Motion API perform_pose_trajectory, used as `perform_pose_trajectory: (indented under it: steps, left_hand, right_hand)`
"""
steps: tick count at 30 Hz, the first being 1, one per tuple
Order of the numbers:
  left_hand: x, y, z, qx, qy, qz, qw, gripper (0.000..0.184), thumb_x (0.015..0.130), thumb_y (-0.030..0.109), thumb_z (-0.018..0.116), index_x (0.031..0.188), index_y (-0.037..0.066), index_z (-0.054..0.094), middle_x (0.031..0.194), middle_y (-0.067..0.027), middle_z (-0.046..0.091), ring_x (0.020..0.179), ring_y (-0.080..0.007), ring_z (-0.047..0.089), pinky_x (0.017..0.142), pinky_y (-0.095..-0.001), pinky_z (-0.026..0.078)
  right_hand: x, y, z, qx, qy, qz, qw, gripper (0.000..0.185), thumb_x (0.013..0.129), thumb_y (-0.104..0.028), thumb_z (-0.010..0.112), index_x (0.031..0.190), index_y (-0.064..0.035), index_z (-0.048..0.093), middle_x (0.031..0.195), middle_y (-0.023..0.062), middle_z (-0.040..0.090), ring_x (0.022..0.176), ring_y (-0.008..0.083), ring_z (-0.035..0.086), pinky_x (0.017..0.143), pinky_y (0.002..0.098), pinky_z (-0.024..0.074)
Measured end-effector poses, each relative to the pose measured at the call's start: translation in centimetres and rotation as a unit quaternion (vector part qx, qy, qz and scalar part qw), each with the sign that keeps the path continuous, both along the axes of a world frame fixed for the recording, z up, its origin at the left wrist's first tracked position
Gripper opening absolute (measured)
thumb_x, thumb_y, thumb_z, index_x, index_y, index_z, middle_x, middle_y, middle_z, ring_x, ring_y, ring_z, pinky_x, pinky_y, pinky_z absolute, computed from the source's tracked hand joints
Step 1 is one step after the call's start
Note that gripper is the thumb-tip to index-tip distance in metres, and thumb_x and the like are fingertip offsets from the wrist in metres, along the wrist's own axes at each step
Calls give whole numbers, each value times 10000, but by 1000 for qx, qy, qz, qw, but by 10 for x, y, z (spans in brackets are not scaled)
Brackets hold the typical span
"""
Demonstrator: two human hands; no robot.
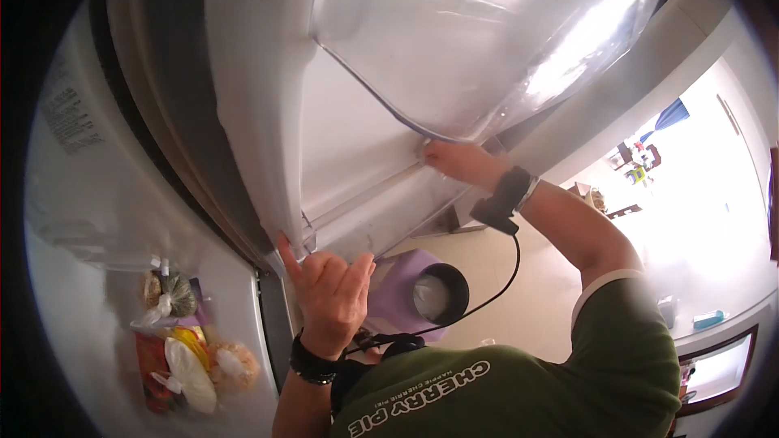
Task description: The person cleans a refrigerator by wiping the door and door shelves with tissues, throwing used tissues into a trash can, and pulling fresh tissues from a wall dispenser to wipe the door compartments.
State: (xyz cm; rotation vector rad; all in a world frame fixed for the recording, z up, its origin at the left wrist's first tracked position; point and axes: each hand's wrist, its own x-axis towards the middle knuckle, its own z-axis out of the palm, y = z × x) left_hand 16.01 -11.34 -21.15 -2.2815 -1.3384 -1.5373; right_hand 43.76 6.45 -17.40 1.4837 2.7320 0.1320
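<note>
A long clear door bin (pixel 381 215) lies across the inner side of the open fridge door (pixel 357 130). My left hand (pixel 331 296) is at its left end, with the middle fingers bent at its edge and one outer finger stretched up against the door's border. At the right end, my right hand (pixel 462 164) is closed around the bin's corner; its fingertips are partly hidden. Above both hands is a larger clear bin (pixel 454 40), its curved rim passing close to my right hand.
Bagged food (pixel 191 369) lies inside the fridge at lower left, beside the door seal (pixel 154 130). Below the door stands a purple container (pixel 393 292) with a round dark opening. A black cable hangs from my right wrist band (pixel 503 199).
</note>
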Motion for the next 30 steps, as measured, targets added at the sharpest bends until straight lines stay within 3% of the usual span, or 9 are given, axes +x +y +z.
perform_pose_trajectory:
  steps: [4, 8, 12, 17, 20, 23, 26, 29, 30]
  left_hand:
    - [-2, -1, -1, -2, 5, -7, 1000, 223, 710, 92, 734, 905, 114, 628, 665, 21, 446, 743, -166, 484, 1046, -677, 207]
    - [-3, 0, 0, -4, -5, -14, 1000, 222, 718, 97, 727, 914, 113, 626, 657, 21, 443, 730, -170, 482, 1041, -685, 207]
    - [-2, 1, -2, -3, -9, -9, 1000, 210, 725, 97, 719, 913, 113, 627, 648, 19, 441, 717, -169, 484, 1042, -688, 200]
    - [-2, 0, 0, -9, -3, -14, 1000, 211, 723, 93, 717, 915, 111, 629, 653, 16, 438, 723, -171, 485, 1043, -688, 195]
    - [-3, 2, -3, 2, -16, -12, 1000, 219, 719, 88, 716, 919, 113, 630, 656, 17, 438, 733, -171, 486, 1044, -687, 193]
    - [-1, 3, -2, 1, -11, -9, 1000, 218, 716, 85, 717, 915, 116, 632, 655, 18, 437, 739, -167, 486, 1047, -688, 190]
    - [0, 4, -2, 3, -8, -12, 1000, 219, 714, 87, 719, 915, 119, 637, 655, 20, 436, 739, -168, 485, 1049, -686, 190]
    - [0, 4, -1, -9, -4, -8, 1000, 222, 714, 87, 720, 919, 119, 641, 652, 21, 430, 738, -171, 484, 1047, -682, 195]
    - [0, 4, -1, -7, -6, -4, 1000, 223, 714, 87, 720, 920, 119, 641, 651, 21, 428, 737, -171, 484, 1047, -682, 196]
  right_hand:
    - [6, -4, 15, 24, 17, 153, 988, 101, 736, -108, 561, 689, -75, 645, 745, 143, 621, 710, 330, 633, 641, 436, 514]
    - [17, 9, -3, 157, -198, 129, 959, 109, 745, -105, 553, 666, -61, 614, 733, 135, 611, 696, 334, 621, 616, 433, 502]
    - [-23, 1, 9, -8, -35, 227, 973, 122, 752, -105, 557, 654, -39, 584, 727, 156, 601, 694, 347, 619, 591, 435, 494]
    - [17, -17, 26, -9, 89, 8, 996, 101, 727, -71, 560, 636, -41, 592, 724, 134, 614, 701, 341, 623, 615, 430, 495]
    - [20, 4, 13, 66, -114, 79, 988, 73, 700, -40, 573, 645, -46, 621, 738, 138, 633, 720, 329, 632, 629, 429, 501]
    - [-11, 9, -2, 16, -106, 183, 977, 99, 730, -97, 580, 657, -51, 630, 712, 142, 620, 704, 320, 626, 631, 427, 502]
    - [-31, -7, 3, 2, -11, 175, 984, 163, 758, -179, 584, 664, -55, 629, 667, 139, 603, 681, 322, 620, 606, 438, 494]
    - [11, 23, 6, -13, -176, 48, 983, 206, 770, -232, 577, 681, -52, 623, 672, 136, 602, 689, 329, 615, 618, 434, 489]
    - [11, 21, -1, 3, -132, 41, 990, 192, 767, -210, 572, 660, -55, 610, 694, 143, 600, 707, 327, 612, 631, 428, 488]
